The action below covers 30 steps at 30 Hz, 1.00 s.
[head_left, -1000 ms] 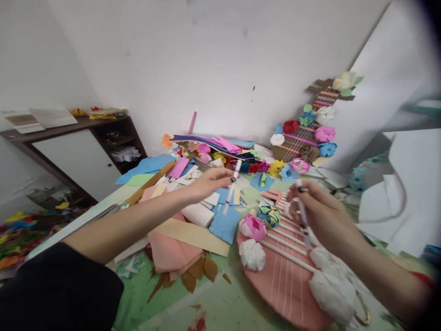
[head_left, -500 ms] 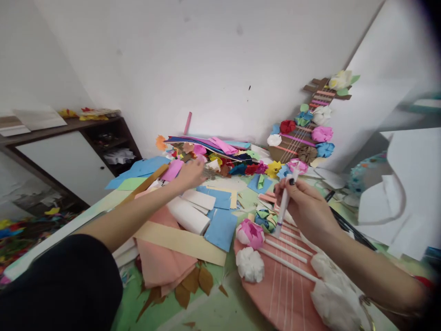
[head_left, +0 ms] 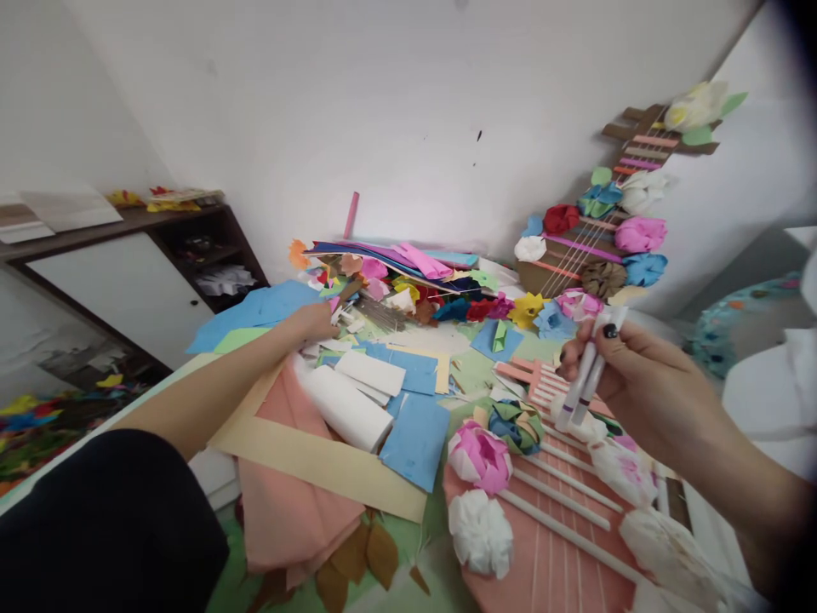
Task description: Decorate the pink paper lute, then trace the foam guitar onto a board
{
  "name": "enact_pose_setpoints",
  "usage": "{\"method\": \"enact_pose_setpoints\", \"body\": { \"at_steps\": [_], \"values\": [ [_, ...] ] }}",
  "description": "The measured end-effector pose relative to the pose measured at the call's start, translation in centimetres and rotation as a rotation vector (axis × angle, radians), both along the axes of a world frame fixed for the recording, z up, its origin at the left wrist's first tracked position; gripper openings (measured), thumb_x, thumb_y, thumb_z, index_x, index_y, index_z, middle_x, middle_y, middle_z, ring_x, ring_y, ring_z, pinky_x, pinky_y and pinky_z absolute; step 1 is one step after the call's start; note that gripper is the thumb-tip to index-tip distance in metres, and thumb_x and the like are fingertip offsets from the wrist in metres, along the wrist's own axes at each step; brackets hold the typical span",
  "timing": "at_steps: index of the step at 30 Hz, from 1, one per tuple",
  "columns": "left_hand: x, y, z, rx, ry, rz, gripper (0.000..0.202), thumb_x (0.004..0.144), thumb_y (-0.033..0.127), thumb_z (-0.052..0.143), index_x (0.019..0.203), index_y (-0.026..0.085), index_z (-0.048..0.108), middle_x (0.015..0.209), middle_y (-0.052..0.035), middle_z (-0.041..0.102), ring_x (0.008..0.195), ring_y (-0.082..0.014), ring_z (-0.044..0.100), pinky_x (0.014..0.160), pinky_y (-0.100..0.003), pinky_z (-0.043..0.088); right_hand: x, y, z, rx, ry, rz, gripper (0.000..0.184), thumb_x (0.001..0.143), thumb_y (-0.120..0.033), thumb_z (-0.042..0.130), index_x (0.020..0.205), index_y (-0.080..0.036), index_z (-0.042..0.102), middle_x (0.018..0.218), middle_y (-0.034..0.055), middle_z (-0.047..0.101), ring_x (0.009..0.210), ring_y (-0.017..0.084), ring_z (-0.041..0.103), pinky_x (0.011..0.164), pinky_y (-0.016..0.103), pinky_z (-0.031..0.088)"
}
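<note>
My right hand (head_left: 638, 375) is closed around two white marker pens (head_left: 584, 379), held upright above a pink paper guitar (head_left: 542, 545) with white strips and paper flowers (head_left: 480, 455). My left hand (head_left: 316, 322) reaches far across the table into a heap of coloured paper scraps (head_left: 383, 294). Its fingers curl down among the scraps near a blue sheet (head_left: 268, 308); what they grip, if anything, is hidden. A white paper roll (head_left: 341, 404) lies just below that arm.
A brown cardboard guitar (head_left: 600, 230) with paper flowers leans on the wall at the right. A dark shelf (head_left: 128, 247) stands at the left. Pink and cream paper sheets (head_left: 299, 477) cover the near table. White paper shapes sit at far right.
My left hand dropped the pen it held up and moved left into the scrap heap. My right hand has swung its pens upright and shifted right.
</note>
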<state>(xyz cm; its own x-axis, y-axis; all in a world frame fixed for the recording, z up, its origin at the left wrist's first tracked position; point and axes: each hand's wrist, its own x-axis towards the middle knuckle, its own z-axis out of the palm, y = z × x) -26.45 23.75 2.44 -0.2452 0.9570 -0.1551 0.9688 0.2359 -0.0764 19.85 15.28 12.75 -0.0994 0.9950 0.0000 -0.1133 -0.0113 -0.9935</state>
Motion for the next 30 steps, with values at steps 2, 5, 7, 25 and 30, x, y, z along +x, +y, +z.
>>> {"method": "enact_pose_setpoints", "body": {
  "at_steps": [2,5,7,25,30],
  "values": [
    [-0.1,0.2,0.4,0.014,-0.001,-0.041,0.04,0.088,0.042,0.054,0.116,0.015,0.056,0.11,-0.0097,0.062,0.095,-0.0217,0.061,0.084,-0.044,0.049,0.3,0.0,-0.2,-0.017,-0.01,0.005,0.019,0.071,-0.037,0.069,0.077,-0.021,0.059,0.068,0.003,0.059,0.056,0.014,0.056,0.045,0.022,0.048],
    [-1.1,0.1,1.8,0.03,-0.03,-0.089,0.035,0.087,0.043,0.056,0.107,0.014,0.06,0.1,-0.0075,0.065,0.089,-0.0205,0.062,0.081,-0.041,0.049,0.7,-0.1,-0.4,-0.034,-0.018,0.011,0.019,0.07,-0.037,0.07,0.076,-0.022,0.059,0.069,0.0026,0.058,0.053,0.014,0.055,0.043,0.023,0.048],
    [-2.1,-0.2,3.1,0.039,-0.063,-0.107,0.034,0.086,0.044,0.056,0.099,0.013,0.062,0.091,-0.006,0.066,0.083,-0.0195,0.062,0.077,-0.038,0.049,1.0,-0.2,-0.5,-0.029,-0.018,-0.002,0.018,0.071,-0.037,0.069,0.076,-0.022,0.059,0.071,0.0034,0.058,0.054,0.015,0.055,0.041,0.023,0.047],
    [-5.9,-3.6,5.7,0.111,-0.26,-0.163,0.052,0.076,0.029,0.049,0.123,0.009,0.052,0.094,-0.0036,0.066,0.076,-0.0166,0.058,0.065,-0.023,0.046,-1.4,1.1,-0.2,0.074,-0.353,0.088,0.027,0.066,-0.037,0.073,0.081,-0.02,0.058,0.047,-0.0085,0.034,0.037,0.003,0.026,0.034,0.014,0.019],
    [-3.3,-2.7,4.7,0.099,-0.145,-0.246,0.082,0.07,0.029,0.058,0.144,0.012,0.027,0.108,-0.0117,0.064,0.088,-0.025,0.061,0.077,-0.031,0.047,-1.9,0.4,0.3,0.108,-0.394,0.119,0.034,0.065,-0.045,0.073,0.082,-0.019,0.058,0.05,-0.0077,0.037,0.038,0.003,0.028,0.034,0.014,0.02]
  ]
}}
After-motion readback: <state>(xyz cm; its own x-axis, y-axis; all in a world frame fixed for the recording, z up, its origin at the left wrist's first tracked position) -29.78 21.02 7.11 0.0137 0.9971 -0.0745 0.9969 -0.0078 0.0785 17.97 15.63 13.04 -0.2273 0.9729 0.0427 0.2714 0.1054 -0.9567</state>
